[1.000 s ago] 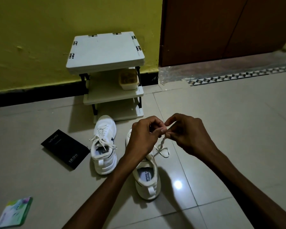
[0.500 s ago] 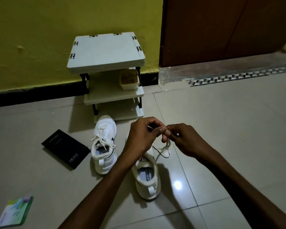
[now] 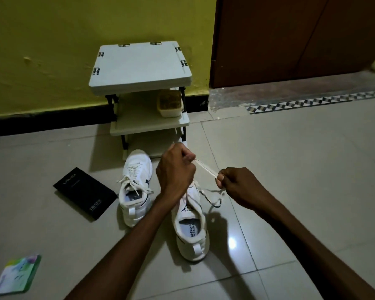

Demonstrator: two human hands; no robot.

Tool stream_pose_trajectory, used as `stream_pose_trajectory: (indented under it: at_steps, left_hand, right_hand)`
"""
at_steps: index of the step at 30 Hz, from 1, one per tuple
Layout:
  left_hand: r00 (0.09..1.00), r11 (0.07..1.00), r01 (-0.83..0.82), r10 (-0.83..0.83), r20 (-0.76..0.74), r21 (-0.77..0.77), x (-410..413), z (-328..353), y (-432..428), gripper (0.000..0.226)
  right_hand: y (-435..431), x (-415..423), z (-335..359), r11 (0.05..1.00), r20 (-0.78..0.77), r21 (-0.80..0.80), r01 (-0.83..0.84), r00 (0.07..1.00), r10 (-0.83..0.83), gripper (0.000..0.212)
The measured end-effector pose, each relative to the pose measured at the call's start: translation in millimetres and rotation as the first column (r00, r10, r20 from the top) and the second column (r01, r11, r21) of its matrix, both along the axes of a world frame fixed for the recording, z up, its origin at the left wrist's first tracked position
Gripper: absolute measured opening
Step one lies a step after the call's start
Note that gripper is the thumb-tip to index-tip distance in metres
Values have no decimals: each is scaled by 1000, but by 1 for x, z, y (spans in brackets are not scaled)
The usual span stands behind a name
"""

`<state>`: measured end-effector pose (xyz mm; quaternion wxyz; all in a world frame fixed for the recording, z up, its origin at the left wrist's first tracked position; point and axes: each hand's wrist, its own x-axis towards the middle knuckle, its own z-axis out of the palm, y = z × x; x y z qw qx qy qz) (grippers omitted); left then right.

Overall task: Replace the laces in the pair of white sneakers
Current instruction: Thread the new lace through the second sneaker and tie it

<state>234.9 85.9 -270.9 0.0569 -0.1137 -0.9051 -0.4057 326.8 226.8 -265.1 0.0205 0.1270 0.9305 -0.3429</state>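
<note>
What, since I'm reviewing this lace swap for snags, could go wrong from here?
The lace is stretched taut between the left hand and right hand, and neither hand holds the near sneaker down, so a harder pull may tip or drag it. The slack loop beside that sneaker could cinch into a knot.
</note>
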Motion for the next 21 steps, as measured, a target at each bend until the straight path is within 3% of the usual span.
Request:
stream_pose_trajectory:
  at_steps: [4,8,10,12,14,17,21]
  left_hand:
    - [981,980,-190,188,-39,-61,-43,-8,-15,7]
    - [890,889,-455,455,0,-49,-84,-10,-49,9]
    - [861,861,-506,508,28,-47,-83,-11,-56,9]
    - [932,934,-357,358,53,-28,-69,-15,-48,10]
    - [998,1000,3,-3,57,5,-45,-18,-32,26]
    - [881,881,471,-467,74,-53,-11,-19,-9,34]
    - [758,752,652,-647,75,-95,20,-24,13,18]
  right_hand:
    - [12,14,-17,996,84,92,17,996,-25,36]
    - [26,30,-26,964,167,262,42,982,-88,25]
    - [30,35,-27,956,211,290,40,972,-104,26]
    - [32,36,-26,954,234,295,41,965,-114,28]
    - [35,31,-23,968,206,247,47,973,-99,33]
    - [34,21,-18,985,145,174,12,989,-38,39]
    - [26,13,-13,985,108,166,-36,994,18,32]
